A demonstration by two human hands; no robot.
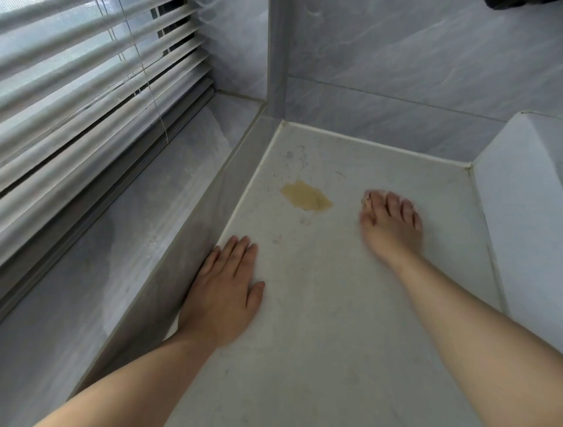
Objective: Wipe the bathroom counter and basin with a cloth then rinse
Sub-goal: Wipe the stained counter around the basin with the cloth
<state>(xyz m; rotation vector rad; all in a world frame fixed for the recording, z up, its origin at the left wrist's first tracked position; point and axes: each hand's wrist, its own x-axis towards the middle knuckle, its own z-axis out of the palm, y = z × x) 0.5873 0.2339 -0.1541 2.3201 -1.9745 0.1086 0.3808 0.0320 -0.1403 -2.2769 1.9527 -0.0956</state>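
Counter (pixel 320 304) first: we see one pale, speckled surface filling the middle of the view. It runs into a corner where two grey marbled tiled walls (pixel 411 61) meet, and a white sealant line (pixel 380 146) runs along its far edge. We count one yellowish-tan stain (pixel 306 199) on it, towards the far left. Beyond the stain is a patch of faint grey smudges (pixel 292 155), nearer the corner.

Both of our hands are on the counter, with bare forearms. Our left hand (pixel 225 292) lies flat, palm down and fingers straight and together, at the counter's left edge, gripping nothing. Our right hand (pixel 393 225) is further out and well apart from it, just to the right of the stain. Its fingers (pixel 391 204) are bent down onto the surface and it is blurred. We cannot tell whether anything is held under it.

On the left there is one slatted window blind (pixel 91 76) with thin cords hanging down it. Below the blind is one grey sill (pixel 106 243), set beside the counter. On the right, one white block-like fixture (pixel 524 198) stands against the counter's edge. One dark object (pixel 524 3) shows at the top right, too cropped to identify.
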